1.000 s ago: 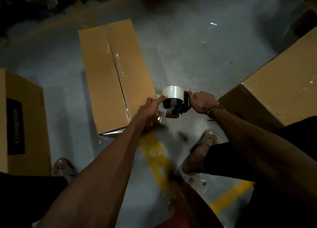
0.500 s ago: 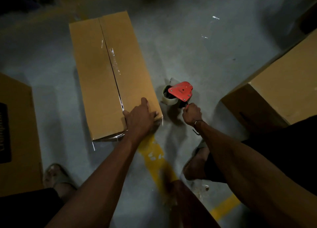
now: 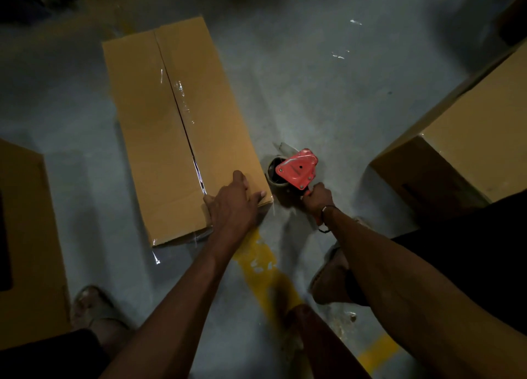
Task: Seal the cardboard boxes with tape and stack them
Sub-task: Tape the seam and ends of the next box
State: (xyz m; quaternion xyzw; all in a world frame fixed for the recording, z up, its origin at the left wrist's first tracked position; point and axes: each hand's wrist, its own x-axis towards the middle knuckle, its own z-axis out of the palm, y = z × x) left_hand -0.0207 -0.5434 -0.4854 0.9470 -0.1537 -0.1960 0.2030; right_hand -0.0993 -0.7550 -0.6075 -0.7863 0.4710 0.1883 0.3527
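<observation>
No readable text or labels anywhere.

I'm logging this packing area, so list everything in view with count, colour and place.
long box: 1, tan, centre floor, clear tape along its top seam.
tape dispenser: 1, red with a clear roll, on or near the floor right of the long box.
side boxes: 2, tan, one at the left edge, one at the right edge.
floor line: yellow paint, running from the long box's near corner toward the person.
feet: 2, in sandals, one lower left, one lower right.
left hand: flat on the long box's near right corner.
right hand: grips the dispenser's handle.
</observation>
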